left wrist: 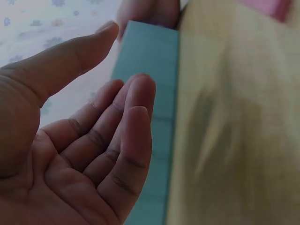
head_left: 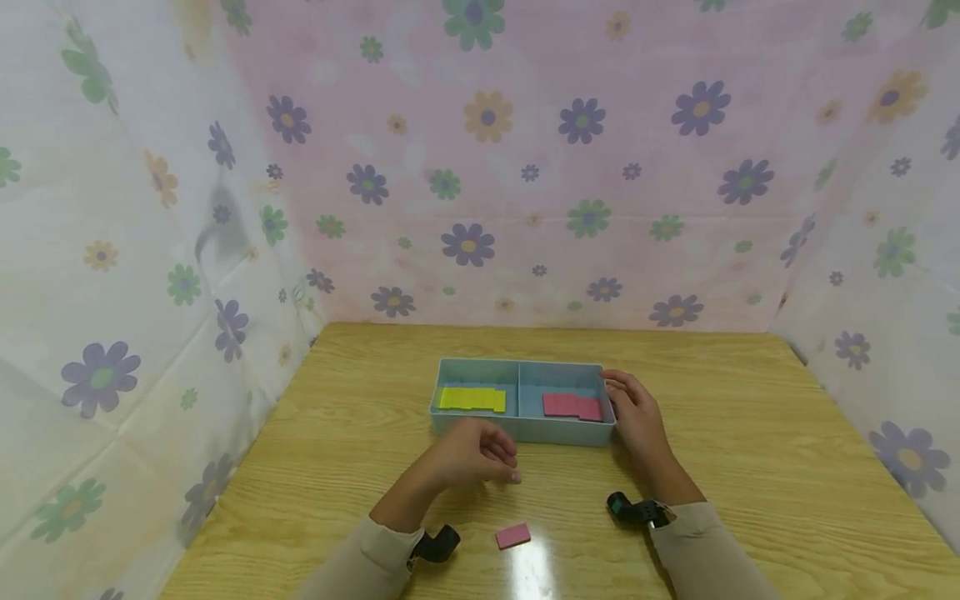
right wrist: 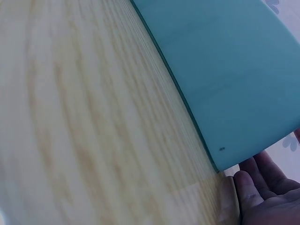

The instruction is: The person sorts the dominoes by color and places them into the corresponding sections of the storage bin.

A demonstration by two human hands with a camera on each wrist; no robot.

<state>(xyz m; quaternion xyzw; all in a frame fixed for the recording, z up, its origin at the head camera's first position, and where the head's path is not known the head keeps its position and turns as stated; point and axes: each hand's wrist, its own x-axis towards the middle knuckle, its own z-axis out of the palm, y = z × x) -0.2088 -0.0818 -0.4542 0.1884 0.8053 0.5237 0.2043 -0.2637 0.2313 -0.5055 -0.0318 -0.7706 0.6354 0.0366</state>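
A pale blue two-compartment box [head_left: 562, 431] stands on the table. Yellow tiles [head_left: 472, 399] lie in its left compartment, pink tiles [head_left: 572, 406] in the right one. My left hand [head_left: 474, 454] hovers in front of the box, its fingers loosely bent and holding nothing; the left wrist view shows the bare palm [left wrist: 70, 187]. At the box's right end, my right hand [head_left: 636, 417] rests its fingers against the end wall and rim. In the right wrist view these fingers [right wrist: 251, 190] touch the box's corner. One loose pink tile [head_left: 513, 536] lies nearer to me.
The wood-grain table [head_left: 765, 433] reaches back to a flowered cloth [head_left: 540, 167], which also hangs on both sides. A black wrist device [head_left: 437, 545] sits on my left wrist, another such device [head_left: 632, 508] on my right.
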